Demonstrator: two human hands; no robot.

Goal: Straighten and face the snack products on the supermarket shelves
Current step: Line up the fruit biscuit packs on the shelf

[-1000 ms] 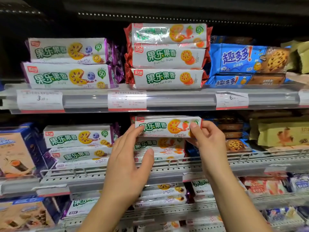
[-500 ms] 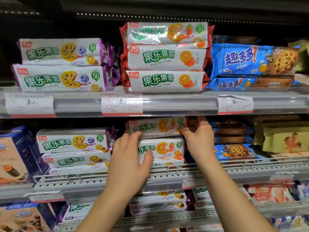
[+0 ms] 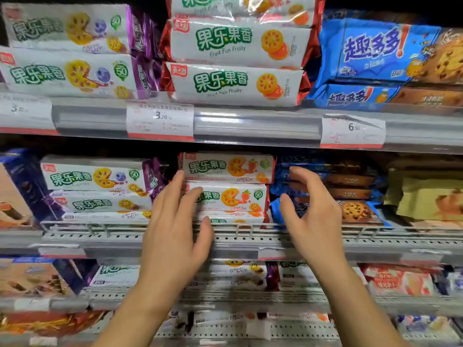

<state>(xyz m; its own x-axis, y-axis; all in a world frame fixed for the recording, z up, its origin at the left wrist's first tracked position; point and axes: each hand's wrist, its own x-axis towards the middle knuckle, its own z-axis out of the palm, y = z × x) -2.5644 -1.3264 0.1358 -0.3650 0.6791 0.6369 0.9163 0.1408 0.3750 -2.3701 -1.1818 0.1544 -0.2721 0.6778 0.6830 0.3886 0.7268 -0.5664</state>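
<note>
Supermarket aisle, grey metal shelves with a perforated front rail and clear price-strip holders; I'm facing the middle shelf. At its centre, right behind the front rail, sits a stack of white plastic-wrapped biscuit packs with green lettering and red ends, three visible, labels facing out, top pack lying flat and roughly square on the one below. My left hand is in front of the stack's left end, fingers straight and spread, fingertips at the left edge of the top two packs; can't tell if they press or just touch. Thumb down by the rail. My right hand is just beside the stack's right end, fingers loosely curved and wide, holding nothing, hovering in front of the blue chocolate-chip cookie packs stacked to the right. Left of the stack: white packs of the same kind with purple ends and a blueberry picture, also stacked. Upper shelf repeats it: purple-end packs at left, red-end packs centre, large blue cookie bags right. White price tags on the upper shelf edge, reading 3.20 and 6.50. Lower shelf is blurred, more white packs.
</note>
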